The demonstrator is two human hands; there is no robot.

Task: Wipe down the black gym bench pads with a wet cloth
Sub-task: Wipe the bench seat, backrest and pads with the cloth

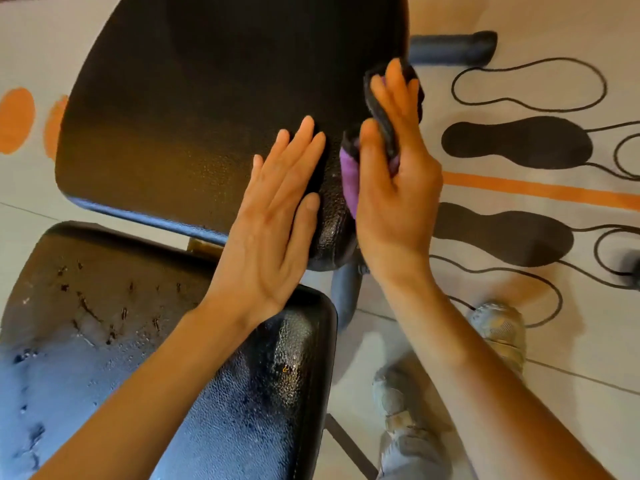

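Nearest the camera, a knee [408, 427] in torn jeans and a pale shoe [498, 334] stood on the tiled floor [571, 410] to the right of the bench, with bare floor around them. To the left lay the near pad [138, 341], its surface scuffed, torn in small spots and shiny with wet, its rounded right edge just beside the knee. A narrow gap parted it from the far pad [190, 116], and a grey tube [346, 299] of the frame showed below that gap at the right. The left hand [273, 237] lay flat and open on the far pad's near right corner, fingers straight and together, the forearm crossing over the near pad. The right hand [394, 188] stood edge-on against the far pad's right side, gripping the cloth [349, 181]: the thumb pinched a fold of it against the palm while the fingers ran nearly straight along it. The cloth, purple on one face and dark on the other, was pressed to the pad's right edge near that corner. The rest of the far pad stretched away up and left, dull and free of anything on it. Right of the bench the floor was open, marked with black footprints [516, 143] and an orange stripe [536, 188]. Farthest off, a padded grey bar [450, 46] jutted out from behind the pad's right edge.
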